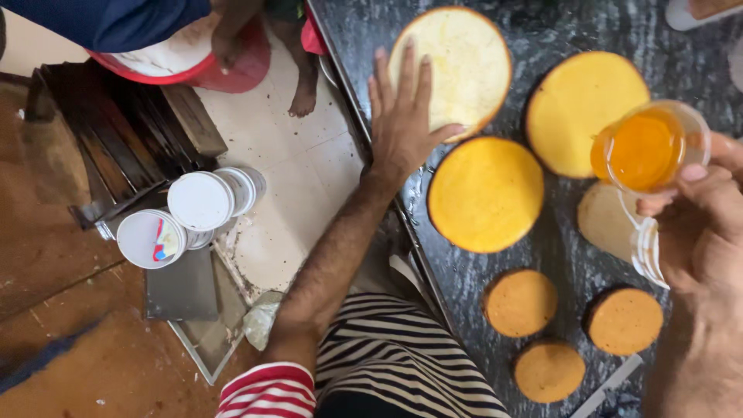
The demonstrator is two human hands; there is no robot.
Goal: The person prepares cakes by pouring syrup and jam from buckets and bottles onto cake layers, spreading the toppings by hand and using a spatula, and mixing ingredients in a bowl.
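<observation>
Orange liquid fills the clear plastic cup (650,147), pinched at its rim by the right hand (700,224). Left hand (404,116) lies flat, fingers spread, on the pale sponge round (457,66); white lidded tubs (190,217) sit on the floor.

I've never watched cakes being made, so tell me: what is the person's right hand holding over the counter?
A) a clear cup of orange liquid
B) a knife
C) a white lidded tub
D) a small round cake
A: the right hand grips a clear cup of orange liquid above the round cake layers, while the left hand rests flat on the palest cake layer.
</observation>
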